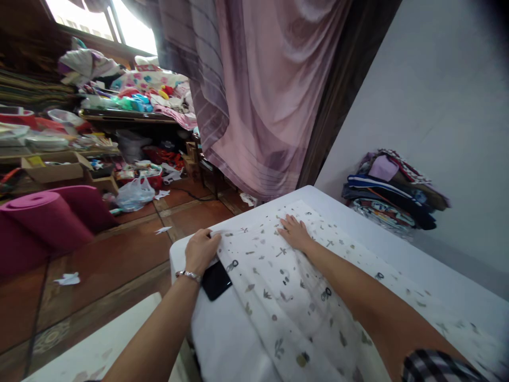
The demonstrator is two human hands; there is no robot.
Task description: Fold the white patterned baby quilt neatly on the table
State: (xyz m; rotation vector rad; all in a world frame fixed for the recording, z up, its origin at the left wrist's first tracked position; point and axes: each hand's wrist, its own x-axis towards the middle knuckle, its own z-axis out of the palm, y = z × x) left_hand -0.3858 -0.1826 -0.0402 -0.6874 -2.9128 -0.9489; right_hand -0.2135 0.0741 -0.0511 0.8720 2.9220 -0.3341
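A white cloth (274, 302) printed with small leaves, trees and animals is spread over a white-covered surface (318, 194). At its near left corner, my left hand (202, 249) is closed on the cloth's edge, wearing a bracelet at the wrist. My right hand (295, 232) lies flat on the cloth with fingers spread, close to its far end. Folds run through the cloth below the right hand. Beside my left wrist, a dark phone-like slab (216, 280) rests on the white cover, partly beneath the cloth's edge.
Folded clothes (392, 191) are stacked against the wall at right. A pink curtain (270, 95) hangs behind. On the tiled floor are a rolled magenta mat (43, 217), a plastic bag (136, 195) and a cardboard box (58, 168). A pale tabletop (107, 339) stands at lower left.
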